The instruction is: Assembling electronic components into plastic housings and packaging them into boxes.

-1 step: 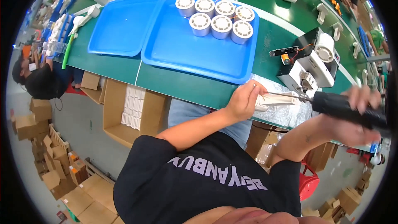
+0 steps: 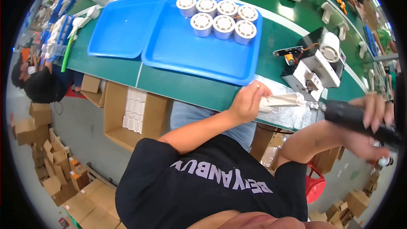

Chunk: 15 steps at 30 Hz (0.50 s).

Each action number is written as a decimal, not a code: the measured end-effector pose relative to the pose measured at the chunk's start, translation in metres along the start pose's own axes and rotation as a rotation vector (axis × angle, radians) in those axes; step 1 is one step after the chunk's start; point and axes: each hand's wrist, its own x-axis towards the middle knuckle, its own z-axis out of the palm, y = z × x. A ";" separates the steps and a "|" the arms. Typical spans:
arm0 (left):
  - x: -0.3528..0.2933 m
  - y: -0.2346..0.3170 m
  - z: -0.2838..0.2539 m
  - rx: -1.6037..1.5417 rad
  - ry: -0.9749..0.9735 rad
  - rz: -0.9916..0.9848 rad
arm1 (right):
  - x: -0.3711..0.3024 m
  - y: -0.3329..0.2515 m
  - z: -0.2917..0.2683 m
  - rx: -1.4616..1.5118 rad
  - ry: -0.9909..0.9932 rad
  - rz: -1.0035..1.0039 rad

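Two-handed in the head view, held a white handle casing (image 2: 285, 101) in the closed grip of the left hand (image 2: 248, 103), over a silvery sheet (image 2: 293, 118) at the near edge of the green surface (image 2: 195, 86), and clasped a black power screwdriver (image 2: 342, 116) in the right hand (image 2: 360, 141), with its bit (image 2: 314, 105) near the casing's free end (touching or not, could not tell). Saw seven white cylinders (image 2: 224, 24) standing in the larger blue tray (image 2: 190, 59) beyond, left of a boxy black-and-white device (image 2: 316, 68).
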 end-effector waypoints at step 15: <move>0.001 -0.006 -0.003 -0.099 0.079 0.033 | 0.052 0.026 -0.043 -1.309 0.034 -0.225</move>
